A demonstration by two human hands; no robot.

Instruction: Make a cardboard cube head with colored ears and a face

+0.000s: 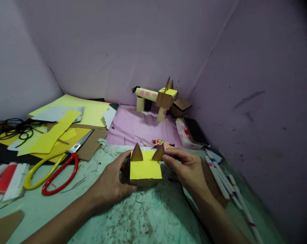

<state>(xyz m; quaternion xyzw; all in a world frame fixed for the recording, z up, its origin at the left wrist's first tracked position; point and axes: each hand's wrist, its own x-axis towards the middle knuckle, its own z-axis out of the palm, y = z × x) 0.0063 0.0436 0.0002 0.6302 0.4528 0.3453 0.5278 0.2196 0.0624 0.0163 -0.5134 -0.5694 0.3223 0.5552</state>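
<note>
A small cardboard box (146, 169) with a yellow top sits in front of me, on or just over the green tabletop. Two brown cardboard triangles stand up like ears along its far edge. My left hand (114, 178) grips the box's left side, thumb at the near lower edge and fingers behind it. Between the thumb and fingers of my right hand (185, 164) is the right cardboard triangle (158, 154), which leans outward. The left triangle (137, 153) stands nearly upright, untouched. The box's underside is hidden.
Scissors (73, 157) with red and yellow handles lie left, near yellow paper (48, 139) and black cord (18, 128). A paper animal model (153, 96) stands at the back. Several white markers (221, 179) and a dark phone (195, 130) are right. Pale walls enclose the table.
</note>
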